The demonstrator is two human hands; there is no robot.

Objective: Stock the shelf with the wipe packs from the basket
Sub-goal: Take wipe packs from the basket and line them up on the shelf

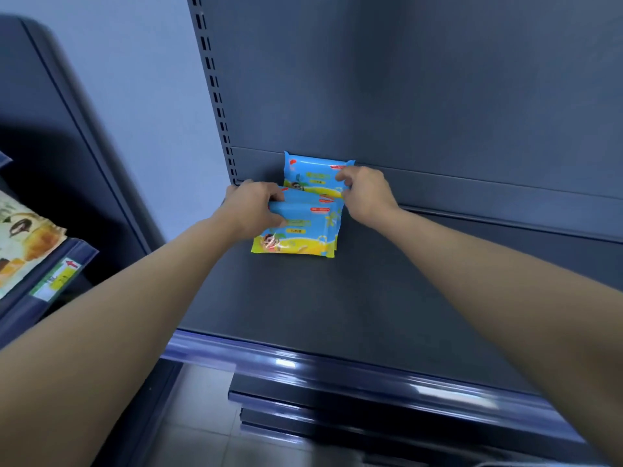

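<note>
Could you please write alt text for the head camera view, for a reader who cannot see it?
A person's left grip holds the front blue-and-yellow wipe packs on a dark grey shelf, while the right grip pinches the rear pack, upright at the back panel.

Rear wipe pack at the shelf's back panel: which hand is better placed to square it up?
Right, likely. The right hand pinches the rear pack at its right edge; the left hand grips the front pack, lower down.
</note>
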